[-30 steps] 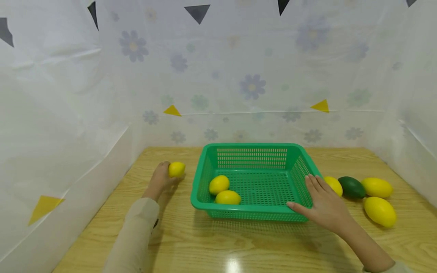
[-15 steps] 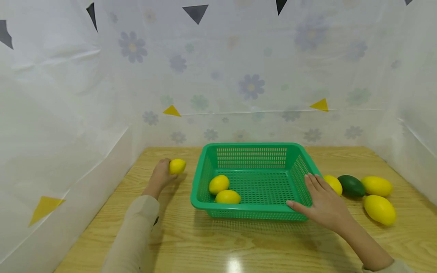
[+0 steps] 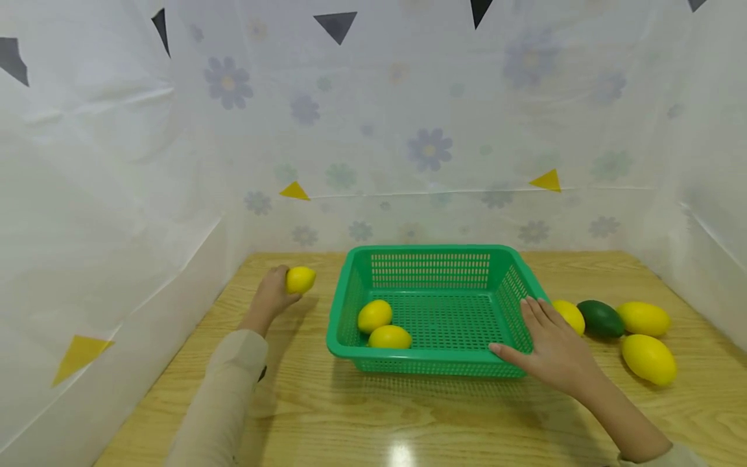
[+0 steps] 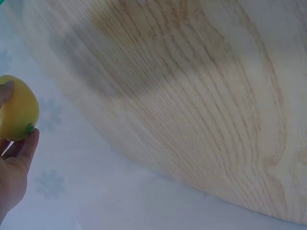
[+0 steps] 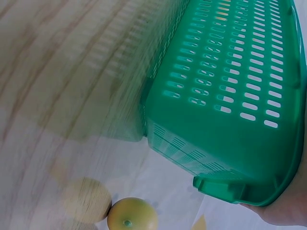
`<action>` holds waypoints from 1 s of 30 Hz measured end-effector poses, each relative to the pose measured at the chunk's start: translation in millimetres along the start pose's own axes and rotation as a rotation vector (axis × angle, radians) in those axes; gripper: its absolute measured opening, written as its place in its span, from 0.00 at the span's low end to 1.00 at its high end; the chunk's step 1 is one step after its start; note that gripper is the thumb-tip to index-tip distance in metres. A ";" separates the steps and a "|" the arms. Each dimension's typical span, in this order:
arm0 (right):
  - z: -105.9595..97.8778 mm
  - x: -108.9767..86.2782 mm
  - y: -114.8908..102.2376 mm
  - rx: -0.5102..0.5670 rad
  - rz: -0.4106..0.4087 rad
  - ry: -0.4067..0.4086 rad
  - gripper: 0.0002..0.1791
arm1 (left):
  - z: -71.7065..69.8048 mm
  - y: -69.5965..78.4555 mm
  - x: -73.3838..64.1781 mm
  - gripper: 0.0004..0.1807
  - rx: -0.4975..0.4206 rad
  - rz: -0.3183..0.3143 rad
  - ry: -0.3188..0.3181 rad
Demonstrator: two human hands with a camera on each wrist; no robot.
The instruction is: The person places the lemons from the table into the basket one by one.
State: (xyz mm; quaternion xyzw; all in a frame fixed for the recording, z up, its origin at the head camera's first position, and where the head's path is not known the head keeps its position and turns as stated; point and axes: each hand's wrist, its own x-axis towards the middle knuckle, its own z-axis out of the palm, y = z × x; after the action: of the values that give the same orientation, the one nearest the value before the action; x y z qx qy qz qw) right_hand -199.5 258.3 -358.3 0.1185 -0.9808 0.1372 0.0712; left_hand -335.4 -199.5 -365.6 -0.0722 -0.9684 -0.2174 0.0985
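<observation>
My left hand (image 3: 271, 295) grips a yellow lemon (image 3: 300, 280) left of the green basket (image 3: 432, 355), with a shadow on the table below it. In the left wrist view the lemon (image 4: 19, 112) shows a small green tip, between the thumb above and the fingers of the left hand (image 4: 12, 179) beneath. My right hand (image 3: 557, 353) rests on the basket's front right corner, fingers straight along the right rim and thumb out over the front rim. Inside the basket, two lemons (image 3: 375, 316) lie at the front left.
Right of the basket sit a lemon (image 3: 569, 316) partly hidden by the right hand, a dark green oval fruit (image 3: 601, 319) and two more lemons (image 3: 649, 360). All stand on a wooden table (image 3: 408, 415). A white flowered sheet (image 3: 373, 117) hangs behind and at both sides.
My left hand has lifted slightly with the lemon, away from the table. The right hand and the basket have stayed in place.
</observation>
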 end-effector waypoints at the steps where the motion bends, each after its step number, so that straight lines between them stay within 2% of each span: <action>1: 0.0 0.0 0.0 -0.001 0.001 -0.001 0.56 | -1.1 0.7 -0.2 0.30 -0.003 0.001 -0.003; 19: -1.2 1.5 -0.4 -0.007 -0.003 0.005 0.55 | -16.9 16.0 5.0 0.30 0.027 0.045 0.024; 30: -1.4 1.1 -0.4 -0.009 -0.009 0.003 0.55 | -25.9 27.2 6.9 0.31 0.021 0.068 0.017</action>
State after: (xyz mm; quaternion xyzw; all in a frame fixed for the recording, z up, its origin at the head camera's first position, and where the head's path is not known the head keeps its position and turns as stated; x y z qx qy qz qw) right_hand -200.3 258.1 -356.7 0.1225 -0.9808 0.1326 0.0736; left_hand -333.0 -185.7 -330.1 -0.1021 -0.9668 -0.2042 0.1146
